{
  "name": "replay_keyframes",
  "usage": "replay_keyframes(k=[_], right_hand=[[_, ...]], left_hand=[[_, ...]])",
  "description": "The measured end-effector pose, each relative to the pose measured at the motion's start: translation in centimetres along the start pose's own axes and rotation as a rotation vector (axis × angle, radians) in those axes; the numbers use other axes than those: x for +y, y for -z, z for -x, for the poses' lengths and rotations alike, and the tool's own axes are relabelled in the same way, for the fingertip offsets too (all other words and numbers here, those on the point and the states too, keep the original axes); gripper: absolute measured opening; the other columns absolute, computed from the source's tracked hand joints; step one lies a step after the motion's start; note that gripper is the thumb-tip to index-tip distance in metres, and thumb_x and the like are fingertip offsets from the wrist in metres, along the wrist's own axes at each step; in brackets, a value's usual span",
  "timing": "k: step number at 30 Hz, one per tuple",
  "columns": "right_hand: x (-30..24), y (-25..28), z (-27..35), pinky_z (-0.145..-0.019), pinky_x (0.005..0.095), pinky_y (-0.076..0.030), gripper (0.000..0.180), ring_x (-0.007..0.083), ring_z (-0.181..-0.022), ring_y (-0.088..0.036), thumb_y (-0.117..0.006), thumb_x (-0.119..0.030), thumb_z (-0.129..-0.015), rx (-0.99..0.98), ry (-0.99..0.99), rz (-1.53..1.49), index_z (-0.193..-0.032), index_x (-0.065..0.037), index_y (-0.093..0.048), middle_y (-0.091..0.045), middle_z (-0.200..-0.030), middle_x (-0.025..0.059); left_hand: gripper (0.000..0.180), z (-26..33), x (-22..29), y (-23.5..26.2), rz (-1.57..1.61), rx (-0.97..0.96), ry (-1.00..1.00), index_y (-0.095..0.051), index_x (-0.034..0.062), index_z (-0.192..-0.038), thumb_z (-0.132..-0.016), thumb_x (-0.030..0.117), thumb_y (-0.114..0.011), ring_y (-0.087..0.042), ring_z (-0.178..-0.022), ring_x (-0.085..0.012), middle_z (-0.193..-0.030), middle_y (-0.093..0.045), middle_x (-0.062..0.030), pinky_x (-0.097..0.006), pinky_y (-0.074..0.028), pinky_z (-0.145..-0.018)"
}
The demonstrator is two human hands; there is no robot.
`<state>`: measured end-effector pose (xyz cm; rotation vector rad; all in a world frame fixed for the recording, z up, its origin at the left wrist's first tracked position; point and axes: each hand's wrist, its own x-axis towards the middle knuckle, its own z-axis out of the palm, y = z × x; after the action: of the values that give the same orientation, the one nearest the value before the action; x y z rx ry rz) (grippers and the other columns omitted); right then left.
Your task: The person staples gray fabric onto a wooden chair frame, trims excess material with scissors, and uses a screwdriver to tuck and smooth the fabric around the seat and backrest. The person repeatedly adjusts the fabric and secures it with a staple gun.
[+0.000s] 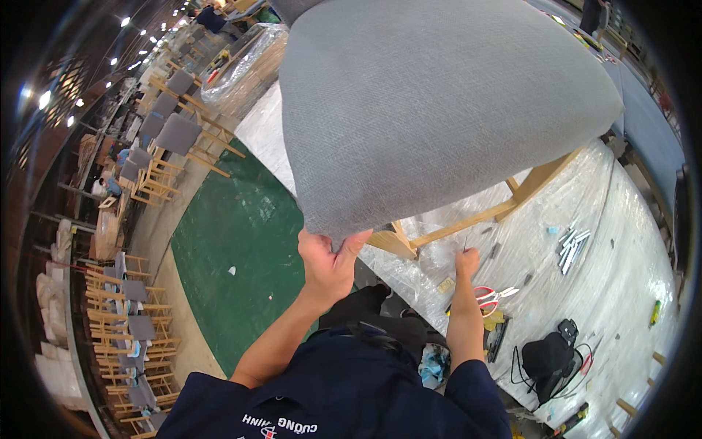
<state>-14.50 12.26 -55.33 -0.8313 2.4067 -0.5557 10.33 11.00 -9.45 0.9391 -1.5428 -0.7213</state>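
Grey upholstered chair [446, 110] tipped up on the plastic-wrapped workbench [621, 241], wooden legs [468, 219] exposed, likely to give access underneath. Left hand [329, 260] clamps the seat's lower fabric edge, steadying it. Right hand [466, 262] pinches something thin by the frame; what, I cannot tell. Red-handled scissors [491, 296] lie just beside.
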Motion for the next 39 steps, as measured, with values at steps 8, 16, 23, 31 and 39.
replay_keyframes(k=[8, 16, 23, 31, 39], right_hand=[[-7.0, 14.4, 13.3, -0.055, 0.0237, -0.028, 0.029, 0.0045, -0.062, -0.035, -0.055, -0.026, -0.105, 0.037, 0.307, -0.926, -0.1, -0.002, -0.07, -0.04, -0.067, -0.0068], [-21.8, 31.9, 22.8, -0.056, 0.0312, -0.041, 0.014, 0.0187, -0.058, -0.053, -0.064, -0.014, -0.095, 0.184, 0.967, -0.554, -0.093, -0.002, -0.072, -0.06, -0.071, 0.01], [-24.0, 31.6, 23.8, -0.048, 0.0306, -0.037, 0.029, 0.0175, -0.048, -0.051, -0.078, -0.03, -0.086, 0.316, 1.011, -0.377, -0.073, -0.004, -0.072, -0.058, -0.058, 0.0053], [-25.1, 31.3, 23.7, -0.046, 0.0288, -0.034, 0.032, 0.0146, -0.045, -0.045, -0.083, -0.027, -0.082, 0.319, 0.981, -0.354, -0.069, 0.0, -0.071, -0.054, -0.052, 0.0067], [-25.3, 26.8, 21.2, -0.044, 0.0277, -0.033, 0.032, 0.0128, -0.043, -0.044, -0.084, -0.028, -0.079, 0.113, 0.924, -0.766, -0.067, -0.001, -0.071, -0.053, -0.05, 0.0055]], left_hand=[[0.042, 0.5, -11.5, -1.7, 0.074, 0.057, -0.365, -0.053, -0.0063, -0.119, -0.089, 0.023, -0.054, -0.059, -0.101, -0.0274, -0.113, -0.062, -0.0164, -0.041, -0.046, -0.093], [0.087, -1.7, -7.6, -3.9, 0.189, 0.135, -0.382, -0.017, -0.0067, -0.147, -0.081, 0.033, -0.057, -0.031, -0.137, -0.0343, -0.15, -0.027, -0.0234, -0.044, -0.026, -0.113], [0.106, -1.6, -7.0, -4.2, 0.293, 0.153, -0.268, -0.003, -0.0069, -0.158, -0.077, 0.034, -0.058, -0.024, -0.149, -0.0359, -0.162, -0.018, -0.0259, -0.043, -0.021, -0.119], [0.106, -1.4, -7.0, -4.4, 0.347, 0.19, -0.239, -0.005, -0.0076, -0.157, -0.077, 0.036, -0.059, -0.035, -0.143, -0.0344, -0.158, -0.026, -0.0264, -0.041, -0.028, -0.117], [0.105, -1.4, -8.1, -4.6, 0.326, 0.25, -0.234, -0.013, -0.0099, -0.155, -0.074, 0.038, -0.059, -0.039, -0.14, -0.034, -0.155, -0.03, -0.0272, -0.042, -0.031, -0.115]])
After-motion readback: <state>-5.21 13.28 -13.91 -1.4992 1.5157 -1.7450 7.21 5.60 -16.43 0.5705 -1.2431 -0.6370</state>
